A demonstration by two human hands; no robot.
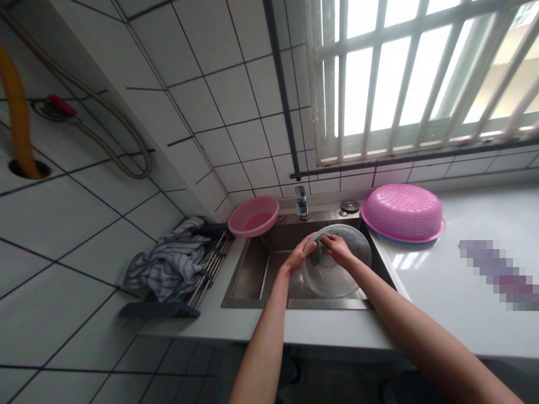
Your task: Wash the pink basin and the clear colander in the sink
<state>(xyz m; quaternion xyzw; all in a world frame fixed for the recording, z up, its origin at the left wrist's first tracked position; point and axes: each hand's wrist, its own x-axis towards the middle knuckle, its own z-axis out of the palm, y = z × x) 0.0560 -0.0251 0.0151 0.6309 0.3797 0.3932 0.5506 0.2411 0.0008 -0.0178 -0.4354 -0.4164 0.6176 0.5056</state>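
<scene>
A translucent plastic colander (339, 278) is tilted inside the steel sink (248, 278), its open side facing me. My left hand (300, 253) is closed on the colander's left rim. Pressed against the inner wall near that rim is a dull green cloth or scrubbing pad (318, 253); its exact kind is unclear. My right hand (338, 249) grips this green piece with bent fingers. Behind the colander, the chrome faucet (301, 201) stands at the sink's back edge.
A pink basin (255, 217) sits at the sink's back left corner. To the right, an upturned pink basket (404, 212) rests on the white counter (421, 280). Striped cloth (172, 261) lies on a metal rack (210, 266) at left. A barred window (404, 84) is above.
</scene>
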